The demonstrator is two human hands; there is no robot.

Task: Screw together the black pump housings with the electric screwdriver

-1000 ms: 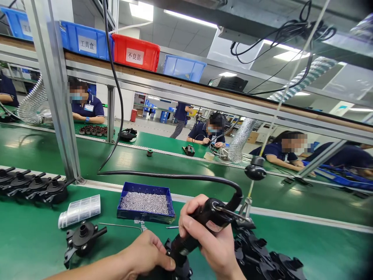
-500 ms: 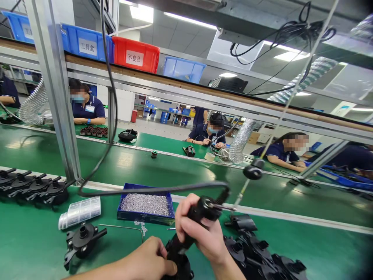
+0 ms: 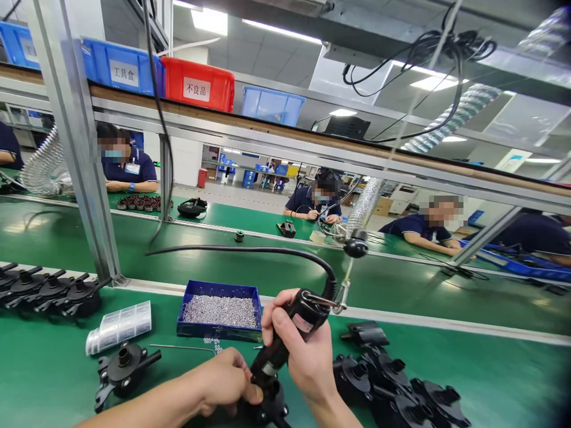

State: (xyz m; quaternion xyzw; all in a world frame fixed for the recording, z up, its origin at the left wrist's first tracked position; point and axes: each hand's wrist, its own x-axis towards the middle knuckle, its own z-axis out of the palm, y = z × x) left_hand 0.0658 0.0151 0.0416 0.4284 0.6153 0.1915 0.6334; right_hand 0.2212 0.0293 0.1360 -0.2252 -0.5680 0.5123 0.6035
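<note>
Green, smooth-topped workbench (image 3: 53, 362), bearing: one blue rectangular plastic tray (image 3: 218, 331); one curled translucent plastic sheet (image 3: 122, 327); small whitish rings (image 3: 216, 342), loose; one thin bent metal rod (image 3: 181, 347); one round black plastic housing with spouts (image 3: 124, 367); similar black housings, row at left (image 3: 78, 292), group at right (image 3: 439, 399).

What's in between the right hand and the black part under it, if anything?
The black corded tool is. The right hand grips it, and its lower end reaches down to the black part. The left hand is there too, fingers close beside the tool's lower end.
</note>
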